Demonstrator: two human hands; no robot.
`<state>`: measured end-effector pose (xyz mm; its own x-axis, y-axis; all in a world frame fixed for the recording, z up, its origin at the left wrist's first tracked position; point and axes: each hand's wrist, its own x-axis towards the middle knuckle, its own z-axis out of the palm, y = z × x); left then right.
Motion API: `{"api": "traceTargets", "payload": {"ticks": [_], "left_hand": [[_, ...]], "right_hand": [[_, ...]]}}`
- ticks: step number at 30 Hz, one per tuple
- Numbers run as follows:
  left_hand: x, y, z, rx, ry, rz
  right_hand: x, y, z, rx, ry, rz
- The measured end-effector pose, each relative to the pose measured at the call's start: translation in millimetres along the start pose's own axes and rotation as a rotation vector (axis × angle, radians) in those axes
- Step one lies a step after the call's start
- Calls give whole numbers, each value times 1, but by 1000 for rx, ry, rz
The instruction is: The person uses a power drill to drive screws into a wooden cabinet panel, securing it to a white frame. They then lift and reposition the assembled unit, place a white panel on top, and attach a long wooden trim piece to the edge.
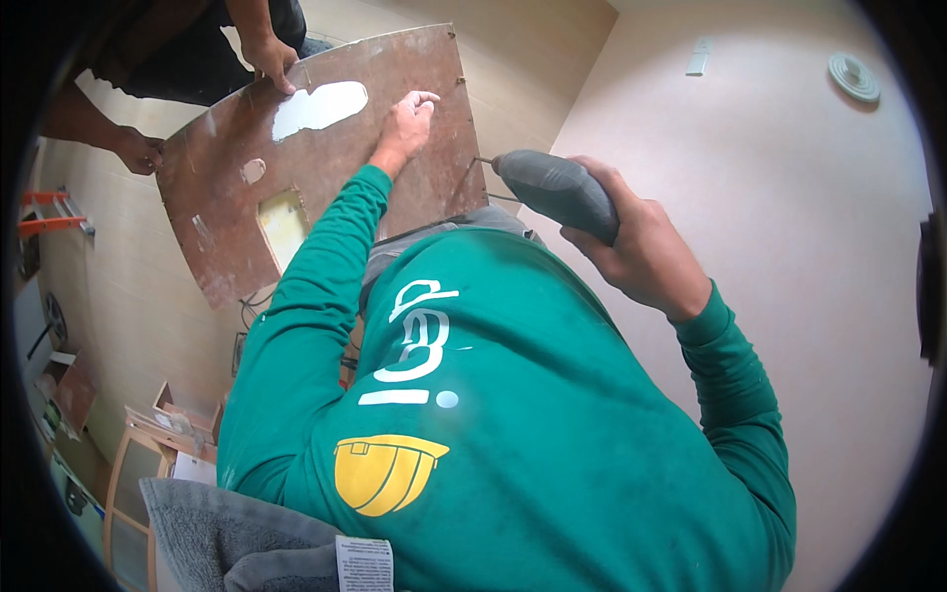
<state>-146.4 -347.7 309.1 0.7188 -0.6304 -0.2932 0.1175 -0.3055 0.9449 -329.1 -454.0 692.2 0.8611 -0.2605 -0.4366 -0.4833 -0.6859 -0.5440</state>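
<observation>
My right hand (pixel 646 247) grips a dark grey power drill (pixel 560 187) at the right. Its thin bit points left, with the tip at or very near the right edge of a brown wooden panel (pixel 335 183); I cannot tell if they touch. Over the panel's upper right, my left hand (pixel 404 128) has its fingers curled together, and whatever they may hold is hidden. White patches and a rectangular opening (pixel 283 229) mark the worn panel. Another person's two hands (pixel 268 59) hold its far and left edges. Small screws or fittings show along the right edge.
A pale wall with a round light-green fitting (pixel 854 77) and a small switch-like plate (pixel 697 57) stands at the right. An orange ladder (pixel 54 214) is at far left. Wooden furniture (pixel 133 474) and boxes fill the lower left. A grey towel (pixel 232 538) lies at the lower edge.
</observation>
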Motion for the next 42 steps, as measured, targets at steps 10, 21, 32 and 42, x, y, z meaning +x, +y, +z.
{"api": "traceTargets", "payload": {"ticks": [10, 21, 32, 42], "left_hand": [[-34, 12, 10, 583, -342, 311], [-37, 10, 48, 638, -306, 649], [-33, 8, 43, 537, -133, 713], [-32, 18, 31, -291, -289, -72]], "right_hand": [[2, -13, -2, -69, -13, -9], [-13, -10, -18, -11, 18, 23], [-71, 27, 4, 159, 61, 137], [-77, 42, 22, 201, 118, 155]]}}
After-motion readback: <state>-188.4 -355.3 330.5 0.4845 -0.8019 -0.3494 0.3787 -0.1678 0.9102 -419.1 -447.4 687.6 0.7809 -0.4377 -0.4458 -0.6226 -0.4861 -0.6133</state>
